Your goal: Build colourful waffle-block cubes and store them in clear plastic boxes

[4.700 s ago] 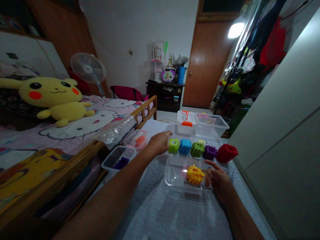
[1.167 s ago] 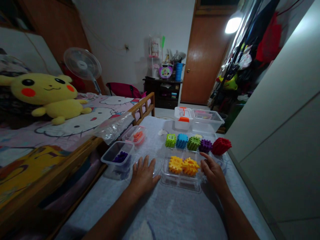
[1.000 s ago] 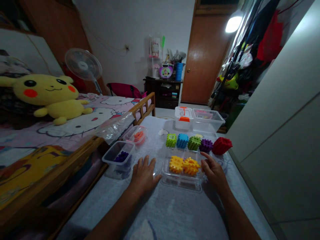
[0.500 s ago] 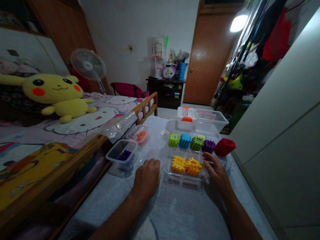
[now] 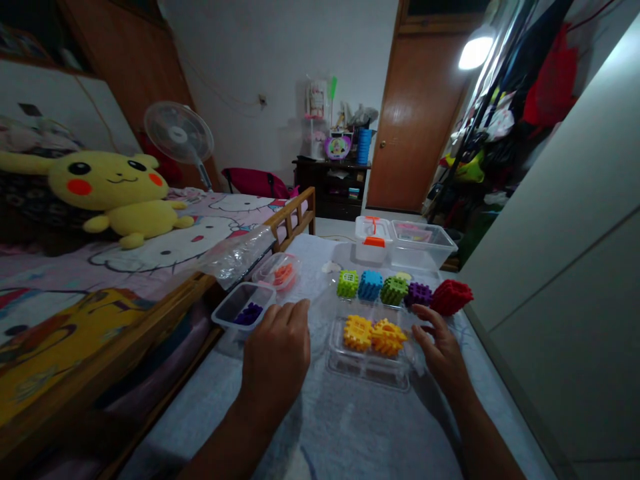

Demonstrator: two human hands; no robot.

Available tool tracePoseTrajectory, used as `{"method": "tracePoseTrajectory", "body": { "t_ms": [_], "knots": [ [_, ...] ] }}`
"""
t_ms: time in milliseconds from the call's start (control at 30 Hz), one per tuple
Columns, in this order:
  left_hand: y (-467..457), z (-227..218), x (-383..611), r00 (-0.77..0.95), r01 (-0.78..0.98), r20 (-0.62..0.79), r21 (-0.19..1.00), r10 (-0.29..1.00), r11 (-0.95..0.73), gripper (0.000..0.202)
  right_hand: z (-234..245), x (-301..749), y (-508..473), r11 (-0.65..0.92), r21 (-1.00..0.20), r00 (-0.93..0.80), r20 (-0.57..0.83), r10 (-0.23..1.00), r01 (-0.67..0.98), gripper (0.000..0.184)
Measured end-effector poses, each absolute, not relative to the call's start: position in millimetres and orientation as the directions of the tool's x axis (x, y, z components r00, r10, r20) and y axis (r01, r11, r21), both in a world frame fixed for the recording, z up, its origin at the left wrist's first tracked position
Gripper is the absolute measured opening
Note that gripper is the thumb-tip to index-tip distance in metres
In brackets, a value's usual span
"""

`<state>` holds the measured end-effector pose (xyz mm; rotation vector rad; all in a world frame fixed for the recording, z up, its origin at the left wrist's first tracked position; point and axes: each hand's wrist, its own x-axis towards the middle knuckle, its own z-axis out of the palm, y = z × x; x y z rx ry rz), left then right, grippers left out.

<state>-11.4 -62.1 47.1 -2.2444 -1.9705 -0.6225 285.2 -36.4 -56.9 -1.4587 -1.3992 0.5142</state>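
Observation:
My left hand (image 5: 277,350) is raised over the cloth, right of a clear tub (image 5: 227,325) with purple pieces (image 5: 249,313). Its fingers are curled together, and what they hold, if anything, is hidden. My right hand (image 5: 443,350) is beside the right edge of a clear plastic tray (image 5: 367,380), thumb and fingers apart. On that tray sit a yellow toothed block cube (image 5: 358,332) and a yellow toothed piece (image 5: 389,337). Behind it stand a lime cube (image 5: 347,284), a blue cube (image 5: 371,285), a green cube (image 5: 395,291), purple pieces (image 5: 419,293) and red pieces (image 5: 451,297).
A lidded clear box (image 5: 283,270) with orange pieces stands behind the tub. At the table's far end are a box with orange latches (image 5: 373,240) and an open clear bin (image 5: 423,245). A wooden bed rail (image 5: 200,293) borders the left; a pale cabinet (image 5: 565,267) borders the right.
My left hand has risen and shifted left, nearer the tub of purple pieces. My right hand has moved slightly right, away from the yellow pieces, which stay in place.

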Motion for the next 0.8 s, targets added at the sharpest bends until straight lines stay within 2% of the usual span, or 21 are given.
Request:
{"method": "tracePoseTrajectory", "body": {
  "t_ms": [100,200,267,333,400,467,567,700,800],
  "knots": [
    [-63.9,61.9,-12.8,0.079,0.911,0.504,0.314,0.860,-0.268,0.034,-53.0,284.1,-38.1,0.206,-0.843,0.258,0.370,0.892,0.496,0.042],
    [-60.8,69.8,-8.5,-0.029,0.772,0.602,0.520,0.798,-0.365,0.024,-48.4,281.7,-40.8,0.220,-0.840,0.284,0.396,0.873,0.496,0.040],
    [-55.8,68.4,-1.9,-0.122,0.587,0.552,0.710,0.825,-0.389,0.015,-45.0,280.2,-42.8,0.228,-0.846,0.299,0.404,0.864,0.482,0.038],
    [-49.7,62.5,7.7,-0.162,0.322,0.421,0.877,0.892,-0.356,0.012,-42.3,279.3,-44.5,0.243,-0.854,0.300,0.407,0.863,0.459,0.037],
    [-44.8,54.8,19.6,-0.136,0.051,0.256,0.966,0.957,-0.251,0.017,-41.1,278.4,-45.2,0.267,-0.874,0.285,0.399,0.872,0.406,0.037],
    [-43.1,47.1,32.9,-0.072,-0.143,0.099,0.984,0.992,-0.109,0.022,-41.5,277.4,-45.0,0.280,-0.912,0.264,0.361,0.894,0.301,0.038],
    [-46.4,36.3,52.4,0.033,-0.286,-0.060,0.956,0.998,0.067,0.026,-42.9,275.7,-44.2,0.257,-0.962,0.235,0.273,0.933,0.096,0.042],
    [-53.5,21.4,70.7,0.122,-0.343,-0.148,0.922,0.981,0.181,0.032,-40.6,275.4,-45.0,0.215,-0.976,0.244,0.199,0.949,-0.042,0.044],
    [-57.2,11.4,76.1,0.155,-0.297,-0.155,0.935,0.976,0.196,0.030,-35.1,275.8,-47.3,0.192,-0.976,0.254,0.161,0.954,-0.100,0.045]
  ]
}}
